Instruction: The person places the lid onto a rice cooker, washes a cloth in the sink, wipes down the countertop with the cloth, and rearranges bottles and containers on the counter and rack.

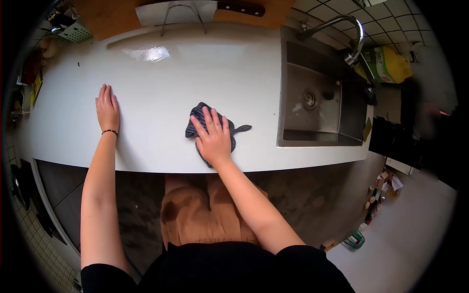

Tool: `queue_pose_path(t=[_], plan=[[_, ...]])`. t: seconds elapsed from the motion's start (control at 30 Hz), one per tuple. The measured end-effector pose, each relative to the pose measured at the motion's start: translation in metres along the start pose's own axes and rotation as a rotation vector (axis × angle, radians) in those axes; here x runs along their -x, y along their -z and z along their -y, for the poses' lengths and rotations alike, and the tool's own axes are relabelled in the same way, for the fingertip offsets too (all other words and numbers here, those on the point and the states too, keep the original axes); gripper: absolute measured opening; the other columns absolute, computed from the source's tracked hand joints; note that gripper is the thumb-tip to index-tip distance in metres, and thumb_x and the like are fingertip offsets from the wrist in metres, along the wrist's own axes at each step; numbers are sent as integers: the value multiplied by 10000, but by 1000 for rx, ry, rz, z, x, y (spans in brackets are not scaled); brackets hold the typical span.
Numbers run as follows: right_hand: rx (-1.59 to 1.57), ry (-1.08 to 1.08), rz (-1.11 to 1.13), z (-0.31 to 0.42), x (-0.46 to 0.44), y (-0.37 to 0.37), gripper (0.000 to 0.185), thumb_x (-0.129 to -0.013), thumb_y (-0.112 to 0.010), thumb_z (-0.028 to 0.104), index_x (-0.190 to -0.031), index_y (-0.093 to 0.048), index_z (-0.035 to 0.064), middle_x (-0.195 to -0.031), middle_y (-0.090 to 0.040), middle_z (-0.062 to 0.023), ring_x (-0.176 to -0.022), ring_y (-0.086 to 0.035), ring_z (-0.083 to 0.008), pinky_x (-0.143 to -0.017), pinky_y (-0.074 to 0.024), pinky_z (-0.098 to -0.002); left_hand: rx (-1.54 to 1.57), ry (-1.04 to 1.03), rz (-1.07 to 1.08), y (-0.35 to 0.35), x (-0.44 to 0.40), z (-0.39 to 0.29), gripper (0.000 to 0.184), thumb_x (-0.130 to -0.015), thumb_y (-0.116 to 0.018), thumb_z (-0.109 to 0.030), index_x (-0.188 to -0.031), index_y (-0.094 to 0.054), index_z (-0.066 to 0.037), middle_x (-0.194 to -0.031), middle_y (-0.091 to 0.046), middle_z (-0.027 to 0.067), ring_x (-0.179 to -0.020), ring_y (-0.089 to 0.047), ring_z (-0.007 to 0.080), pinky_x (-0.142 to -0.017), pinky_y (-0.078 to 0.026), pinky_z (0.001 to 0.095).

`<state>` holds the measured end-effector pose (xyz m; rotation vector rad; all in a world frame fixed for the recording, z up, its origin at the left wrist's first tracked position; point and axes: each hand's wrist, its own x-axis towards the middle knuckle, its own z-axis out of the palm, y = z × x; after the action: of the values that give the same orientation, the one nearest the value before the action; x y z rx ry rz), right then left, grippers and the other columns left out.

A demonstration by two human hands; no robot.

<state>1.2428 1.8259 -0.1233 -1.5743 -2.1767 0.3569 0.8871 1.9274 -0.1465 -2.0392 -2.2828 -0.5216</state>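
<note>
Our left hand (107, 108) lies palm down on the white desk (156, 97), fingers extended and nearly together, holding nothing. Our right hand (213, 137), fingers spread, presses flat on a dark striped cloth (199, 128). The cloth rests on the desk between our left hand and the sink (312, 112).

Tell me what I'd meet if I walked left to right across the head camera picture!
Pale green basket → left hand → dark striped cloth under the right hand → sink drain → yellow jug.
</note>
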Motion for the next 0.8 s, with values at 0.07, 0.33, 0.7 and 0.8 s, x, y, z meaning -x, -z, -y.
queue_pose_path(t=[0.07, 0.33, 0.7, 0.8], plan=[[178, -166, -105, -60, 1, 29, 572, -814, -631, 153, -1372, -520, 201, -1500, -385, -151, -1366, -383, -347, -1094, -290, -545, 94, 6, 16, 5, 16, -19, 423, -1023, -319, -234, -1387, -473, -85, -1494, -411, 96, -1411, -325, 275, -1173, -201, 466], [-27, -397, -253, -177, 60, 84, 485, -834, -541, 39, -1313, -543, 115, -1401, -483, -190, -1223, -513, -386, -987, -443, -450, 491, -276, 275, 32, 107, -189, 452, -959, -376, -150, -1390, -446, -34, -1503, -381, 161, -1419, -299, 355, -1166, -171, 522], [275, -279, -102, -125, 91, 85, 578, -812, -620, 160, -1374, -495, 105, -1470, -418, -168, -1352, -401, -342, -1054, -339, -461, 257, -487, 357, 5, 109, -262, 575, -879, -487, -148, -1434, -384, -40, -1541, -315, 150, -1432, -280, 312, -1168, -197, 502], [305, -324, -108, -126, 72, 76, 625, -820, -624, 205, -1419, -454, 144, -1517, -353, -160, -1388, -345, -349, -1071, -308, -500, 256, -457, 383, 7, 108, -264, 575, -870, -487, -141, -1430, -394, -51, -1541, -320, 133, -1434, -277, 300, -1174, -195, 484]])
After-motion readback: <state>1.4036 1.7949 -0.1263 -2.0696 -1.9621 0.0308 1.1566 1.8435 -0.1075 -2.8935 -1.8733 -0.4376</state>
